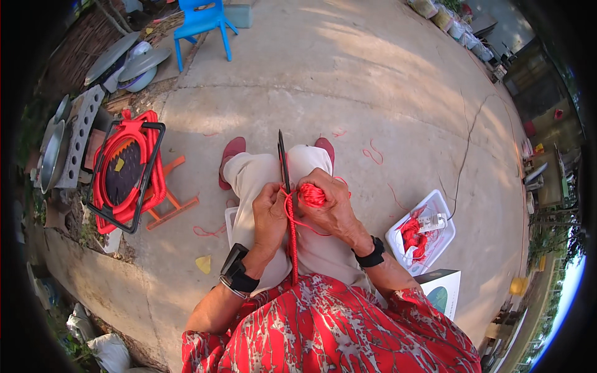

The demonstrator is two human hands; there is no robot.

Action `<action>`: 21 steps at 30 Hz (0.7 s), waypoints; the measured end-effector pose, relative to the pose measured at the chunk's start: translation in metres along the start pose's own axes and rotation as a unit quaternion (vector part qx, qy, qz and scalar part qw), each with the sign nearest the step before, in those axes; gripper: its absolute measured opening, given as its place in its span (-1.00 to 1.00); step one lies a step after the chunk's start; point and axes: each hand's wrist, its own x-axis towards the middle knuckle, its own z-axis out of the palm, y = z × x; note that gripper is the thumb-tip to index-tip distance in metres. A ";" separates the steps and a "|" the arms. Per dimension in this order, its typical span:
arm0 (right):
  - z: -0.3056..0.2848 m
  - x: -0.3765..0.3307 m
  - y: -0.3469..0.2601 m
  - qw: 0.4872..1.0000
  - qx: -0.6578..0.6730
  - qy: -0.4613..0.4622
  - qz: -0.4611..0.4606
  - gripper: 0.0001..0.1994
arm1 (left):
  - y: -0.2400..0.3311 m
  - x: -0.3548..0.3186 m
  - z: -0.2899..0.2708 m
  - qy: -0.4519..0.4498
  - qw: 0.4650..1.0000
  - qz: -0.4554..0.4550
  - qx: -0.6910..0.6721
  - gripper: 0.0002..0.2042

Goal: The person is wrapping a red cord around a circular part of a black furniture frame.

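Between my knees stands a slim black bar [283, 158], apparently two rods side by side, its bare end pointing away from me. Tight red cord wrapping [293, 248] covers its near part, down to my shirt. My left hand [267, 211] pinches the bar where bare black meets red. Close beside it, my right hand [336, 208] is closed round a bundle of red cord [313, 196]. A loose loop of that cord [311, 230] hangs from the bar below my right hand. The fingertips partly hide the join.
On the right, a white plastic basket [394, 239] holds red cord [412, 239] and a power strip [433, 222]; a white box [449, 289] stands nearer. To the left are red-wrapped black frames [127, 168] beside an orange stand [171, 214]. A blue chair [202, 22] stands far off.
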 end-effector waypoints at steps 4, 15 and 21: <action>0.002 0.001 0.007 0.973 0.101 0.098 0.183 -0.89 | 0.015 0.003 -0.003 0.019 0.994 0.057 0.088 -0.84; -0.012 0.011 0.001 0.932 0.161 0.090 0.311 -0.92 | 0.031 0.010 -0.021 -0.093 0.982 0.113 0.119 -0.75; -0.013 0.016 0.005 0.936 0.141 0.081 0.313 -0.91 | 0.029 0.023 -0.023 -0.113 0.991 0.068 0.017 -0.83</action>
